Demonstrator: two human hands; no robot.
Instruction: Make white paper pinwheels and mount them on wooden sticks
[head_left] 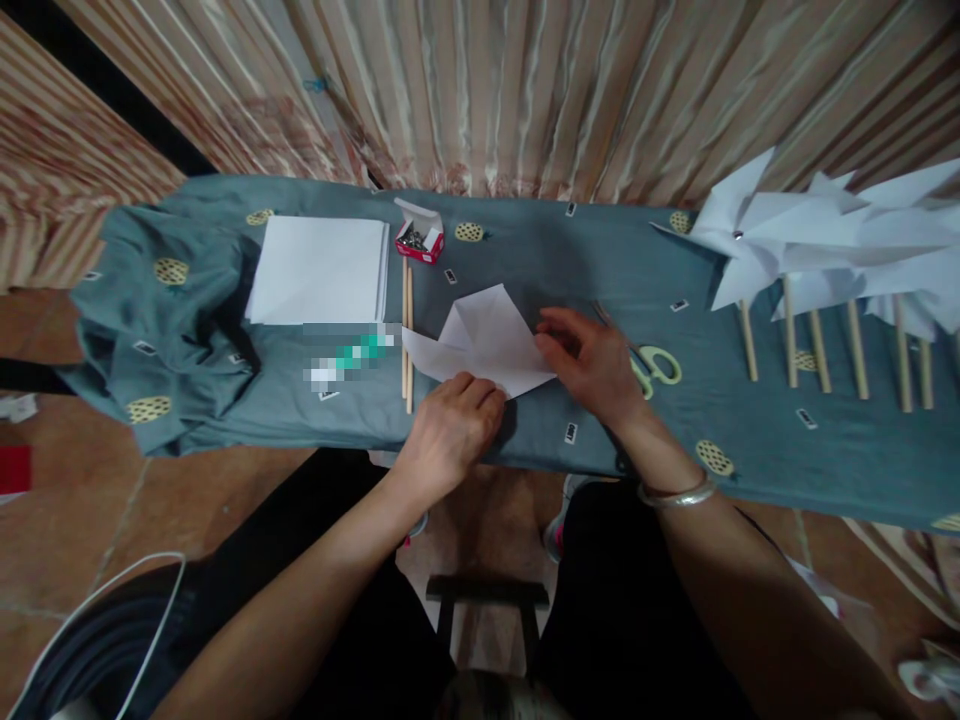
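Observation:
A white paper pinwheel (495, 345), cut and partly folded, lies on the cloth in front of me, some of its blades raised. My left hand (457, 425) is closed on its near edge, fingertips pinching the paper close to the middle. At the paper's right side is my right hand (589, 365), its fingers curved and a gap showing between thumb and forefinger. The fingertips are at the paper's edge. Scissors (656, 365) with pale green handles lie just beyond the right hand, partly hidden by it.
A stack of white paper (322, 270) lies at left, near a small red box (420, 235) of metal pins. Thin wooden sticks (407, 320) and a blurred green-and-white object (356, 355) lie nearby. Several finished pinwheels (795, 240) on sticks fill the right side of the cloth-covered table (750, 430).

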